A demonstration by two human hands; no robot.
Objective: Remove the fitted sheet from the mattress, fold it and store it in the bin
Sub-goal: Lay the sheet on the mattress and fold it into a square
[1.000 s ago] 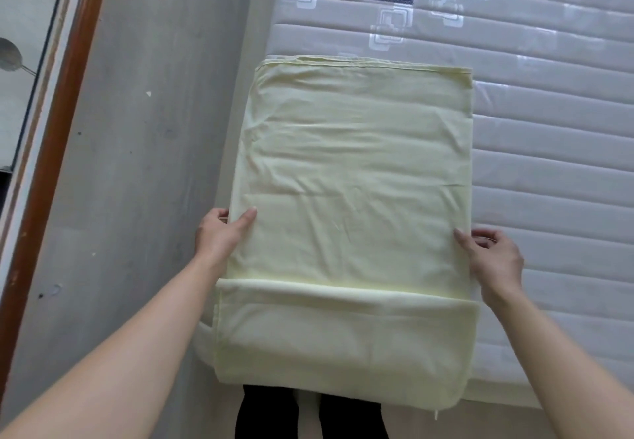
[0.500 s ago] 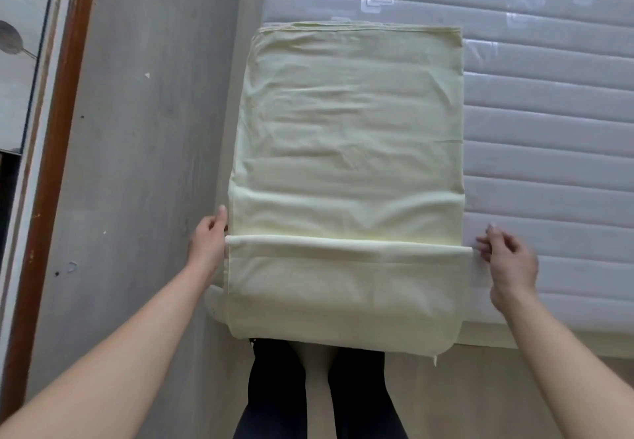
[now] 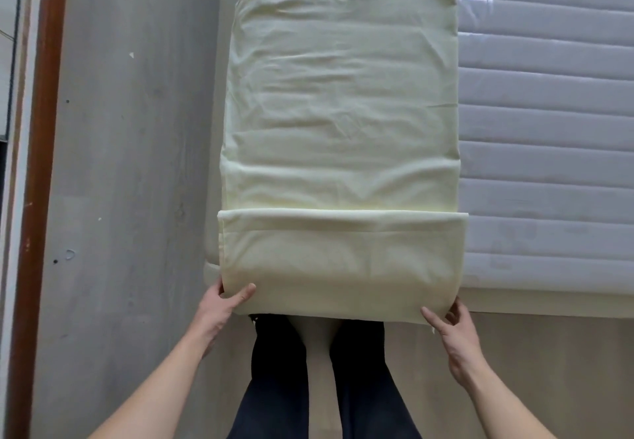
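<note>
Head view: one folded pale-yellow sheet (image 3: pixel 339 123) on one mattress (image 3: pixel 549 130), its near end hanging over the mattress corner. Two hands. Left hand (image 3: pixel 223 305) pinches the lower left corner, right hand (image 3: pixel 453 325) pinches the lower right. No readable writing; a white mattress motif is cut off at the top edge. Half a second ago both hands sat higher, beside the fold line.

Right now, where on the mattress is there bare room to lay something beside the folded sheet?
Bare quilted mattress runs right of the folded sheet, down to its near edge. Left, the sheet reaches the mattress side. The near edge is crowded: left hand and right hand grip the sheet's corners.
</note>
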